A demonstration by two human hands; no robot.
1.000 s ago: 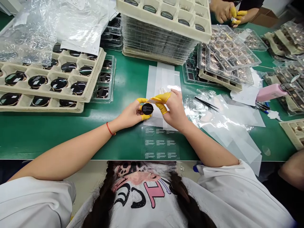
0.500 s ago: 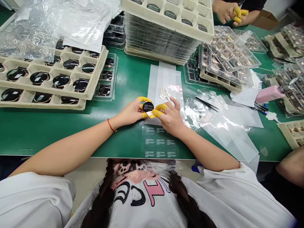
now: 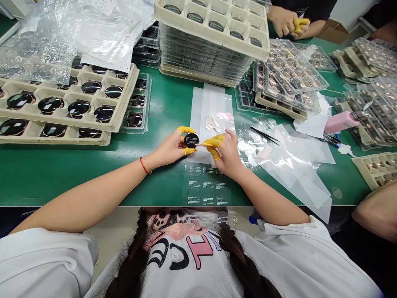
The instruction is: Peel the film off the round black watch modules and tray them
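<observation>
My left hand (image 3: 174, 145), with yellow finger cots on thumb and forefinger, pinches a small round black disc (image 3: 191, 140) with white print on its face. Just right of the disc, my right hand (image 3: 225, 151) pinches a thin pale film tab (image 3: 204, 143) between its yellow-capped thumb and forefinger; the other fingers are spread. Both hands hover over a clear sheet of printed round stickers (image 3: 206, 186) near the table's front edge. A small heap of peeled white tabs (image 3: 212, 122) lies on a clear plastic sheet behind the hands.
Beige trays of black round discs (image 3: 56, 109) fill the left. A tall tray stack (image 3: 211, 45) stands behind. Black tweezers (image 3: 264, 135) and crumpled film (image 3: 297, 161) lie to the right, with a pink device (image 3: 345, 121). Another person's hands (image 3: 287, 21) work at the far edge; an arm (image 3: 376, 211) shows at right.
My right hand came down onto the disc half a second ago and has now drawn back to the right with a film tab pinched. My left hand kept hold of the disc.
</observation>
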